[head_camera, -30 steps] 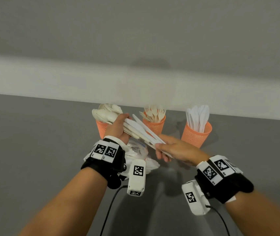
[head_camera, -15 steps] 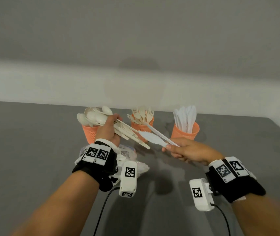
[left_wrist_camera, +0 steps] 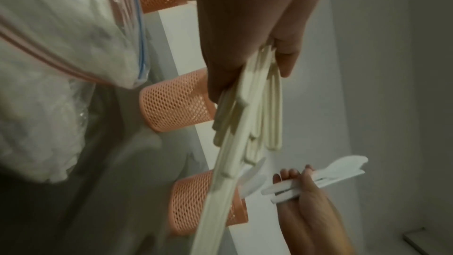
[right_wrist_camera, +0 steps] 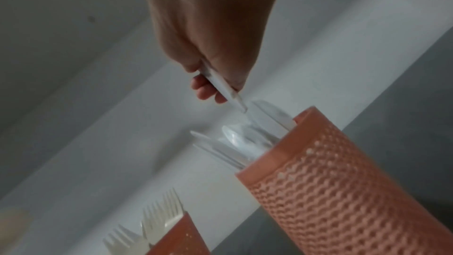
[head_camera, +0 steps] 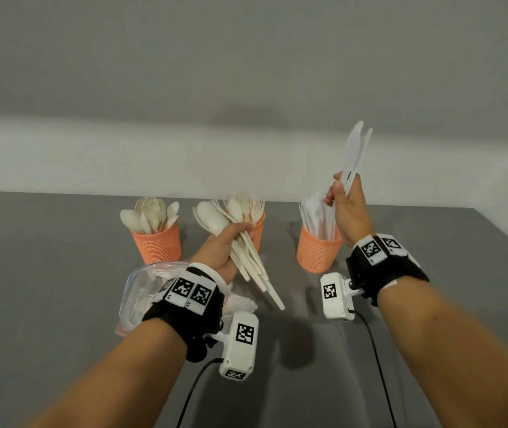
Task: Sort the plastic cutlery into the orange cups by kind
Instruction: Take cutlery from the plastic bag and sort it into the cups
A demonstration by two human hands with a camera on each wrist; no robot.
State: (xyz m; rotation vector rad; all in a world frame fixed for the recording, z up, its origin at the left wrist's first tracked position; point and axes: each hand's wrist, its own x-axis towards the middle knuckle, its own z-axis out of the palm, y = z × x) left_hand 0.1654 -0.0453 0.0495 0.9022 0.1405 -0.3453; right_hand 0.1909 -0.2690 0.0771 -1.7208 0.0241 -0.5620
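Three orange mesh cups stand in a row at the back of the grey table: the left cup holds spoons, the middle cup forks, the right cup white knives. My left hand grips a bundle of cream spoons in front of the middle cup, bowls up and handles slanting down to the right. My right hand pinches two white knives, blades up, just above the right cup. The handle ends of the knives hang over the right cup's mouth in the right wrist view.
A clear zip bag with more white plastic lies under my left wrist. The table's back edge meets a white wall just behind the cups. Cables trail from both wrist cameras toward me.
My right hand pulled the white knives out of the bundle and swung them up and right, over the knife cup. The left hand kept the spoons and tipped them more upright.
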